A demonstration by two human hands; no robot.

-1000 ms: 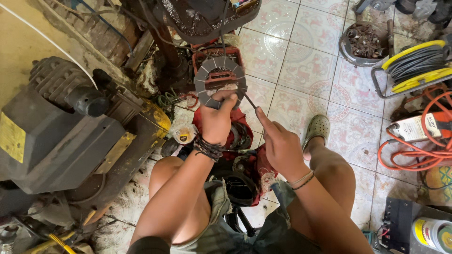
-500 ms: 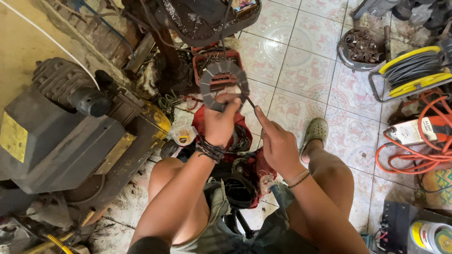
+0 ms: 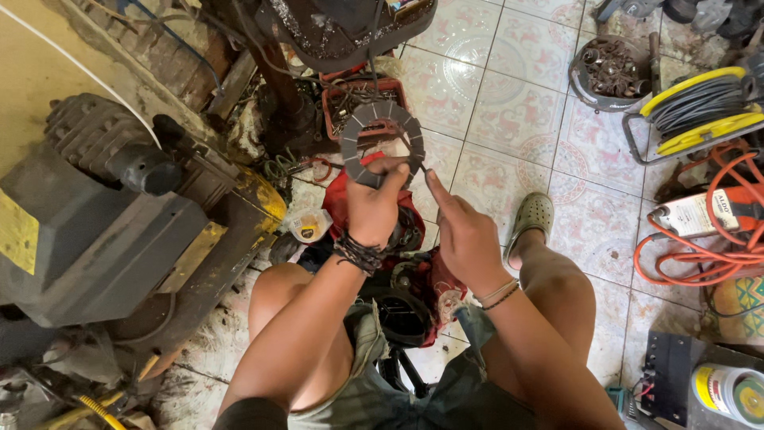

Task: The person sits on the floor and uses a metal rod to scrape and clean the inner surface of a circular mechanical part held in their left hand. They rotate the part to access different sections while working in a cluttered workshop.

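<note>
The thumb and curled fingers of the left hand (image 3: pixel 374 203) are pinching the lower rim of a flat grey metal ring with segmented friction pads around its face (image 3: pixel 382 143), holding it upright in the air with its face turned toward the camera. The right hand (image 3: pixel 465 235) is reaching in beside it, its forefinger stretched out straight with the tip at the ring's lower right edge, seemingly just touching it, while its other fingers are loosely curled and gripping nothing. A stack of dark braided bands (image 3: pixel 360 252) is wrapping the left wrist, and a thin pale band (image 3: pixel 499 293) is circling the right one. Directly below the ring, between the person's bare knees, a red-cased small engine with a black round opening (image 3: pixel 402 302) is sitting on the floor. Just behind the ring, a red plastic crate of small metal parts (image 3: pixel 362 99) is resting on the patterned pink and white floor tiles (image 3: pixel 477 95). Left of the ring, a large dark grey compressor with a finned cylinder (image 3: pixel 103 207) is standing on a dusty base. To the right of the ring and lower, a grey-green clog (image 3: pixel 532 219) is covering the person's foot. Well to the right of the ring, a yellow cable reel wound with grey cord (image 3: pixel 696 107) is lying near a coil of orange cable (image 3: pixel 700 239), and a round dark bowl of rusty parts (image 3: pixel 613 72) is sitting above and to the right.
</note>
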